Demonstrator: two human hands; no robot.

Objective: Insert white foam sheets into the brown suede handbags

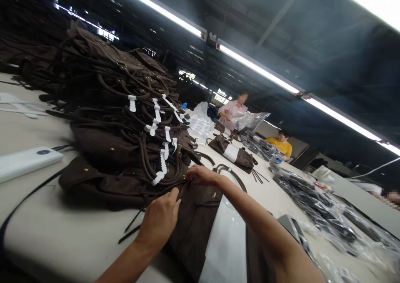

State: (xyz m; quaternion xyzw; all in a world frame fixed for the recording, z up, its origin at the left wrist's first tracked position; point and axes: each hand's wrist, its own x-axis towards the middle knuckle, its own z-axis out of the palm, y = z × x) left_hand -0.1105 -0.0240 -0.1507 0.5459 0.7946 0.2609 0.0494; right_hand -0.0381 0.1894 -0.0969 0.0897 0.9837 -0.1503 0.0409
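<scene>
A dark brown handbag (190,220) lies on the table in front of me, with a white paper band (226,241) across it. My left hand (161,214) is closed at the bag's upper left edge, thumb and finger together beside thin dark cords (133,224). Farther up that edge, my right hand (200,175) has its fingers curled down onto the bag near a small brass fitting. Both sets of fingertips are partly hidden. Right behind them rises a tall pile of brown bags (103,150), their looped handles wrapped in white strips (162,162).
On the left of the table (46,229) lies a white device (31,162) with a black cable. Another banded bag (233,152) lies ahead. Bags in clear plastic (315,204) line the right side. Two people, in pink (233,108) and yellow (279,145), are farther back.
</scene>
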